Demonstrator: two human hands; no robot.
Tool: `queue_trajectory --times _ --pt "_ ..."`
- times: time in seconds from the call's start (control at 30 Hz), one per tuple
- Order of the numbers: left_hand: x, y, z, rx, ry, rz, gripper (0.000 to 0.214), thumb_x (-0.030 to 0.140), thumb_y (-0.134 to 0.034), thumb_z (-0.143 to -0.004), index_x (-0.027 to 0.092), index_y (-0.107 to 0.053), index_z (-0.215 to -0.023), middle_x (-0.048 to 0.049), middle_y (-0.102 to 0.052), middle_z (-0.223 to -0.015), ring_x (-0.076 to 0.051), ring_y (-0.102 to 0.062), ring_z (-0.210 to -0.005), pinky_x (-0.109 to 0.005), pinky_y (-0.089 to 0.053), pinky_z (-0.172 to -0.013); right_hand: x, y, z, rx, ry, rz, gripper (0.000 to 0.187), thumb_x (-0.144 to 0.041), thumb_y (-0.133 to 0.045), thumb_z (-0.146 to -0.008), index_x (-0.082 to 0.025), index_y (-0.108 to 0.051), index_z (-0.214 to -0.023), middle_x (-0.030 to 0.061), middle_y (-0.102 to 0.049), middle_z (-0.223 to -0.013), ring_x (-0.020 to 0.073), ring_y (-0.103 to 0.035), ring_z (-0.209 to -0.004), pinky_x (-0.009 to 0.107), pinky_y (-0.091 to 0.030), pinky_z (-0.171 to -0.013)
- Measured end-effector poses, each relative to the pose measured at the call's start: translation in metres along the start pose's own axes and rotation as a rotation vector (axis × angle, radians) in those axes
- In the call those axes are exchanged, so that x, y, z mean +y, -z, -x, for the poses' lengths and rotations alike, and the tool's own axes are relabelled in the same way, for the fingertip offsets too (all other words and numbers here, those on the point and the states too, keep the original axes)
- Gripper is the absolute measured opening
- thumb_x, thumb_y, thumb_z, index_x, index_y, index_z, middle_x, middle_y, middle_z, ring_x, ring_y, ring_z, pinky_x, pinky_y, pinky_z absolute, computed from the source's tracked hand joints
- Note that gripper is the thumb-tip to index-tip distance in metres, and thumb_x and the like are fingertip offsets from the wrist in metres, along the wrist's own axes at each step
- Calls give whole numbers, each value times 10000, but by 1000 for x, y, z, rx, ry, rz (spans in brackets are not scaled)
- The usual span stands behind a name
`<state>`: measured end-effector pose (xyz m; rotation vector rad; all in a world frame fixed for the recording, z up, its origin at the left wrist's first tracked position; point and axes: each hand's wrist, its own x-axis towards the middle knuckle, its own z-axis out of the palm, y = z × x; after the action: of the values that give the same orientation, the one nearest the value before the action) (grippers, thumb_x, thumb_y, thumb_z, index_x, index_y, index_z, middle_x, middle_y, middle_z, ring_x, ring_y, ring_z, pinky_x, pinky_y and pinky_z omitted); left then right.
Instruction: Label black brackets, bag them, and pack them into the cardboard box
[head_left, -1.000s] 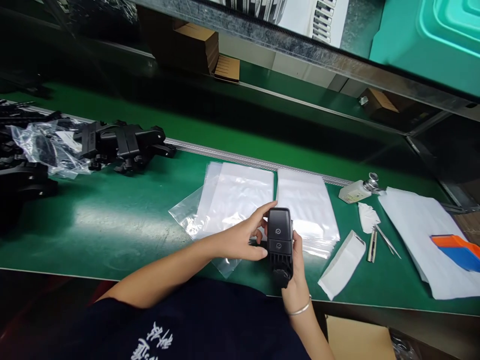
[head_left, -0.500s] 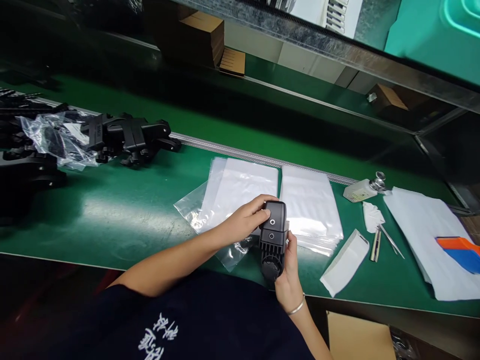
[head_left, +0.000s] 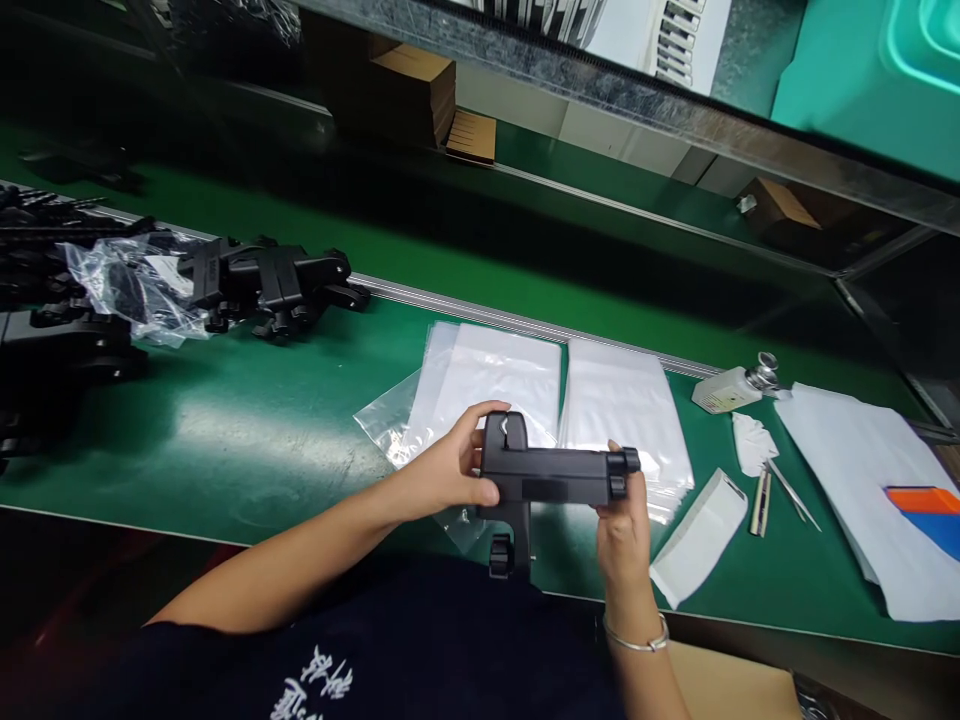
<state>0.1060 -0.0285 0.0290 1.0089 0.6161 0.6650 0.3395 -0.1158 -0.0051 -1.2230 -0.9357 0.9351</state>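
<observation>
One knobbed black plastic bracket, lower centre of frame | long axis left-to-right, spanning hand to hand, neither nearer | left hand gripping its left end | right hand curled around its right end | translucent white plastic bags beyond, frame centre

Grn bench: at far L it's loaded w/ blk parts. At ctr, two piles of flat bags are laid side by side, L pile & R pile. To the R, bottle is set nr back edge; wht wad, tweezers & slim tool are grouped close. Wht sleeve is laid nr front edge, wht sheets are spread at far R.
</observation>
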Motion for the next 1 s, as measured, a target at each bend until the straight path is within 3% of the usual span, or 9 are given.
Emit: queue_trajectory --times 0.17,0.27,0.37,0.47,0.57,0.7,0.8,0.9,1.0 --pt "-20 1 -2 80 401 520 520 547 -715 -775 165 -623 -1114 -74 -688 -928 -146 -670 -739 -229 -560 -645 -12 -11 -14 -47 -229 -3 400 -550 -736 -726 -200 -646 -898 -3 -591 -681 143 -557 -575 274 -512 -506" --pt "-29 1 1 84 491 734 414 483 -630 -875 133 -640 -1095 -85 -708 -921 -141 -696 -745 -227 -576 -694 -10 -18 -14 -11 -265 -43 412 -569 -732 -718 -196 -637 -865 -18 -548 -634 136 -531 -554 268 -499 -485" --pt "-33 4 1 73 516 782 411 459 -585 -912 104 -643 -1111 -107 -721 -923 -156 -712 -770 -240 -578 -717 -8 -20 -10 -1 -249 -27 407 -560 -713 -737 -196 -638 -902 -17 -548 -636 141 -527 -568 276 -496 -500" --pt "-36 9 -5 120 560 676 445 523 -571 -896 108 -689 -1009 -95 -729 -818 -175 -704 -694 -261 -575 -644 -16 -23 -5 -12 -139 91 375 -520 -708 -754 -204 -630 -942 -8 -577 -675 150 -545 -604 280 -495 -539" --pt "-36 10 -19 190 521 561 412 519 -584 -887 136 -714 -966 -65 -721 -731 -167 -672 -610 -252 -546 -575 -30 -32 1 -128 97 371 357 -413 -787 -691 -226 -621 -947 17 -620 -795 175 -579 -698 303 -519 -615" --pt "-36 2 -34 163 417 561 426 456 -562 -915 178 -634 -1228 -46 -720 -753 -166 -666 -601 -260 -535 -599 -41 -50 11 -246 435 629 371 -290 -773 -706 -238 -581 -1020 42 -621 -886 194 -596 -738 324 -541 -630" --pt "-37 -7 -37 132 420 554 489 471 -515 -931 187 -559 -1327 -39 -705 -723 -173 -648 -556 -268 -520 -564 -43 -58 16 -233 468 671 359 -307 -720 -768 -231 -561 -1081 60 -622 -908 200 -608 -738 329 -547 -614" --pt "-38 -15 -40 138 452 542 501 469 -487 -944 189 -520 -1358 -33 -678 -678 -164 -624 -520 -248 -491 -512 -48 -43 17 -289 393 666 424 -389 -721 -784 -233 -572 -1148 84 -645 -982 220 -633 -793 356 -561 -673" --pt "-34 -17 -43 125 484 504 541 504 -519 -918 207 -501 -1370 -46 -676 -706 -163 -615 -525 -240 -473 -477 -50 14 13 -196 269 636 508 -466 -672 -807 -247 -556 -1250 101 -651 -1118 235 -650 -886 373 -559 -748"
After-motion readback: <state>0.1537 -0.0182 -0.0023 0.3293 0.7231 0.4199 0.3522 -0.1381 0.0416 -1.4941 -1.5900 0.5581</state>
